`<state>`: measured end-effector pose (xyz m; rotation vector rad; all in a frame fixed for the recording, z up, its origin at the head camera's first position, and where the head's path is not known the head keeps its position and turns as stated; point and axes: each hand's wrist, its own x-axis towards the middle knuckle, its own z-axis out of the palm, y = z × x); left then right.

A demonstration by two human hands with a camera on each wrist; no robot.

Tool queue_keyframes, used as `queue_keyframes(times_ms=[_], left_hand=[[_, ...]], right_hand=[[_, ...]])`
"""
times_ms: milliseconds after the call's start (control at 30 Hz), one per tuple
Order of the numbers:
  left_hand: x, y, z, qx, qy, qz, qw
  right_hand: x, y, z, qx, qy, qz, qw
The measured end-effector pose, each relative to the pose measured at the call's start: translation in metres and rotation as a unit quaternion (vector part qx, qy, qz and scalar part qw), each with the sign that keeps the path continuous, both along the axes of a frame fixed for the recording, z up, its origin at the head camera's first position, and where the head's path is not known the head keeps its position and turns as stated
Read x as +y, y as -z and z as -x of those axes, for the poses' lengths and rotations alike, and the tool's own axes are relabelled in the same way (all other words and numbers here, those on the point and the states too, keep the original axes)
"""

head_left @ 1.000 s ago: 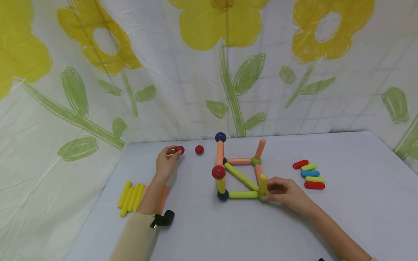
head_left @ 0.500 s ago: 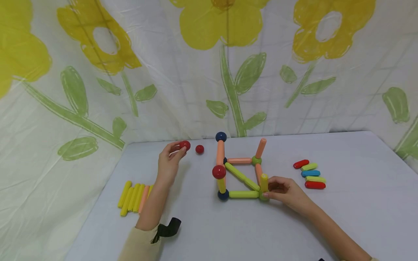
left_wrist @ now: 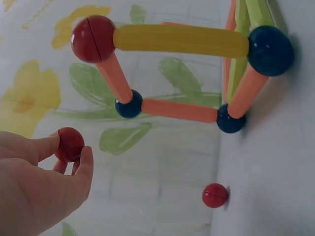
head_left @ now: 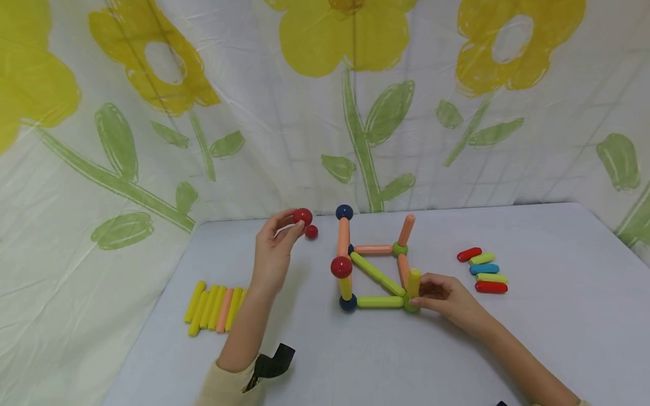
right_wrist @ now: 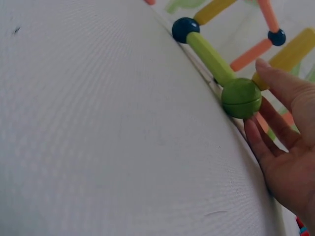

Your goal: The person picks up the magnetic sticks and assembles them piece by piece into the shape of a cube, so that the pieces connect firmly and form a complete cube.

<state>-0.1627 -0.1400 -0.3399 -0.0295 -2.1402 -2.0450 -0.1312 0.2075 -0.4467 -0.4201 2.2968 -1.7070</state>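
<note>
My left hand [head_left: 272, 256] pinches a red ball [left_wrist: 72, 144] between thumb and fingers, raised above the table. A second red ball [head_left: 311, 232] lies on the table just beyond it. To the right stands a frame of rods and balls, with blue balls [head_left: 347, 303] and green balls at its base corners. One upper corner carries a red ball [head_left: 341, 267], another a blue ball [head_left: 344, 212]. My right hand [head_left: 447, 299] grips the near right corner, its fingers around the green ball [right_wrist: 241, 98] and the foot of an upright yellow rod [head_left: 414, 282].
Several yellow rods [head_left: 205, 307] and an orange rod [head_left: 224, 310] lie in a row at the left, partly behind the left forearm. Short red, green and blue rods [head_left: 484, 269] lie at the right. A flower-printed curtain [head_left: 284, 141] hangs behind the table.
The left hand has lifted the red ball and carried it rightward, towards the frame. My right hand stays at the green corner; the upright yellow rod there leans slightly more to the right.
</note>
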Motion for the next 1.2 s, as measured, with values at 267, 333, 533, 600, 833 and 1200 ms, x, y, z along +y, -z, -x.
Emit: queue_keyframes(times_ms=[267, 333, 533, 600, 833, 1200], left_hand=[[0.031, -0.026, -0.018, 0.038, 0.043, -0.007, 0.9983], [0.040, -0.031, -0.023, 0.054, 0.058, -0.013, 0.9968], [0.063, -0.038, -0.034, 0.090, 0.107, -0.028, 0.9898], [0.069, -0.038, -0.035, 0.096, 0.119, -0.034, 0.9877], [0.086, -0.030, -0.036, 0.107, 0.149, -0.034, 0.9825], [0.110, -0.011, -0.042, 0.086, 0.199, -0.016, 0.9761]], right_hand=[[0.002, 0.000, 0.001, -0.014, -0.001, 0.003, 0.9999], [0.004, 0.001, 0.001, -0.017, -0.001, 0.005, 0.9998], [0.007, 0.001, 0.002, -0.016, -0.015, 0.009, 0.9997], [0.009, 0.001, 0.003, -0.014, -0.024, 0.010, 0.9996], [0.017, 0.001, 0.006, -0.009, -0.059, -0.002, 0.9982], [0.023, 0.003, 0.009, -0.017, -0.073, -0.024, 0.9969]])
